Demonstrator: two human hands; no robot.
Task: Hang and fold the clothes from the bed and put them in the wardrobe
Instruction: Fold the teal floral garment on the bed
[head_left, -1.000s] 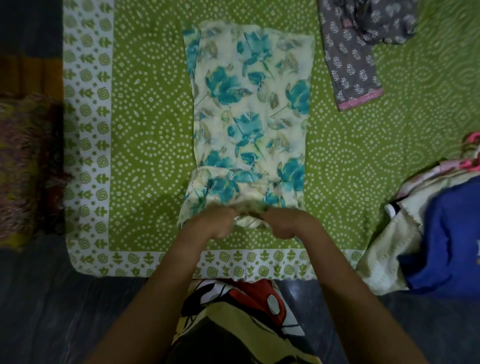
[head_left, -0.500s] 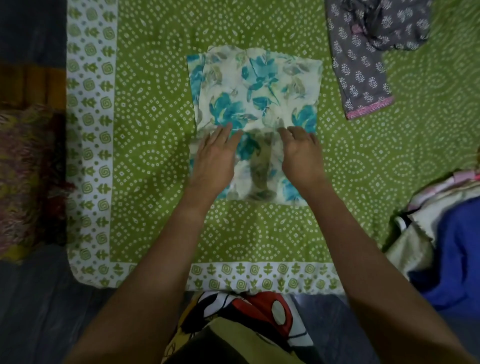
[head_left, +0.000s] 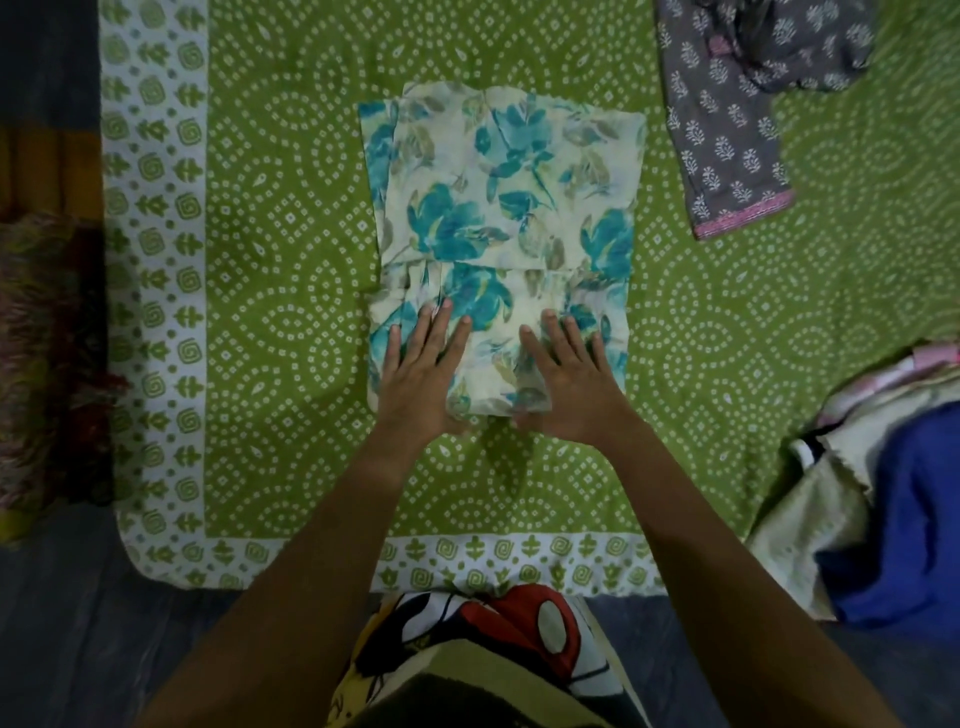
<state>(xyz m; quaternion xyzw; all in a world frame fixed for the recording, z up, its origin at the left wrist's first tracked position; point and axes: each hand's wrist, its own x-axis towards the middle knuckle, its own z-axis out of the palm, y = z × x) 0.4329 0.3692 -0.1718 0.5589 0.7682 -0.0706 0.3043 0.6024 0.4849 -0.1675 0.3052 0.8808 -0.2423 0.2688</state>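
Folding had moved on a step: a second before, you were bunching the near hem of the floral dress (head_left: 509, 182) in both fists, close to the near border of the green bedsheet (head_left: 291, 260). By this moment that near part lay doubled over the far part, so the dress was roughly half its former length. Your left hand (head_left: 421, 374) and right hand (head_left: 563, 379) rested flat on the folded-over flap, side by side, fingers straight and slightly spread, gripping nothing (pressing the crease down, I would judge). The dress sat in the middle of the sheet, well apart from the grey printed garment (head_left: 727, 145) at the far right and from the heap with the blue cloth (head_left: 904, 519) at the near right. For the task, that meant this one piece was nearly folded but not yet in the wardrobe, which did not show. One more fold seemed likely to be needed, and the other clothes still waited on the bed.
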